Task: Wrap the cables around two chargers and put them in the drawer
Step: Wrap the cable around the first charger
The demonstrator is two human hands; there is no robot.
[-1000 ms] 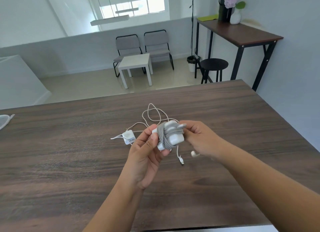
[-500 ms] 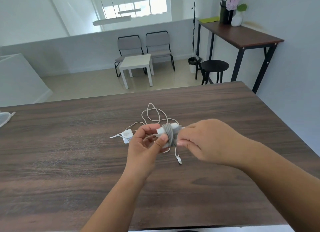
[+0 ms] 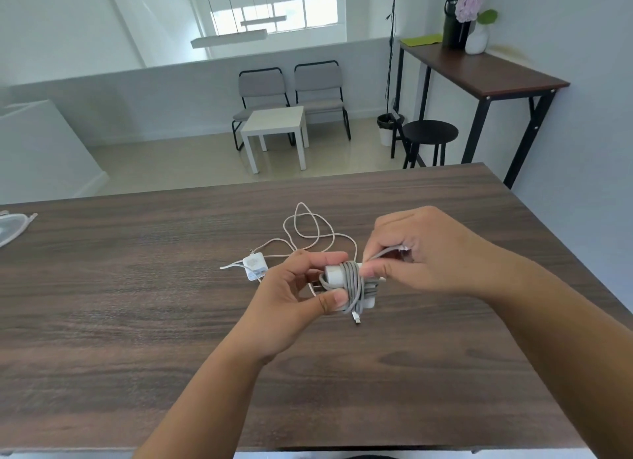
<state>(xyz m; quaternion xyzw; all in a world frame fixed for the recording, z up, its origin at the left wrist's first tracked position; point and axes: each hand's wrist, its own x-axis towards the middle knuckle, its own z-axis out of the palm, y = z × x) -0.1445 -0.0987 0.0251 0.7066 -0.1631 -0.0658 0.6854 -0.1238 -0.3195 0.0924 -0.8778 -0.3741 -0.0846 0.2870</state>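
While the second charger (image 3: 254, 267) lies on the wooden table (image 3: 137, 304) with its thin white cable (image 3: 308, 230) looped loose beyond it, a person works on the first charger (image 3: 337, 277) just above the tabletop. Their left hand (image 3: 294, 301) pinches the white block between thumb and fingertips; their right hand (image 3: 421, 253) grips the free end of the grey cable (image 3: 354, 282), already coiled round the block in several turns. Small and light, the hard block looks the safest hold; the limp cord would likely spring loose unless its end is tucked. No drawer is in sight.
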